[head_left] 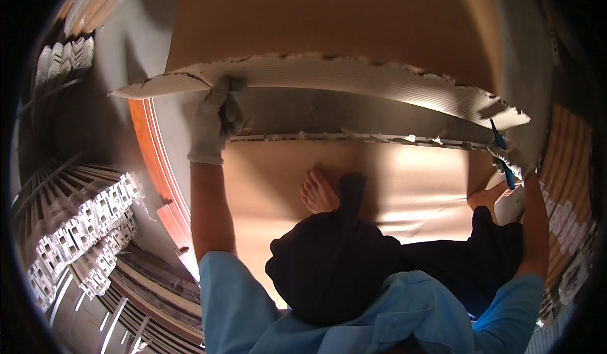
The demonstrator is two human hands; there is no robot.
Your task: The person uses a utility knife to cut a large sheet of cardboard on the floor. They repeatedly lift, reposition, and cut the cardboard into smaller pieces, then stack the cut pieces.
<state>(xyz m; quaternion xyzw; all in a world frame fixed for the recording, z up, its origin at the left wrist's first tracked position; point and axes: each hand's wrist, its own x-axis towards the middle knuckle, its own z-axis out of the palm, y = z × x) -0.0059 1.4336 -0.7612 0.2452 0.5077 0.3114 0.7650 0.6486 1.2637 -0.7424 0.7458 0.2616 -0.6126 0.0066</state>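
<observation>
Brown corrugated cardboard [335, 35] is pinched by the left hand [217, 120], a slim blue cutter [503, 153] by the right hand [515, 159]. By a slip, the nearby bare foot [485, 199] could be cut.

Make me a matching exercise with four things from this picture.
1. Left hand
2. Right hand
3. Bare foot near the middle
4. Shirt sleeves

A. Light blue
B. On the lower cardboard sheet
C. Gloved, holding a blue tool
D. Gloved, at the raised cardboard's edge

Pairs: 1-D, 2-C, 3-B, 4-A
</observation>
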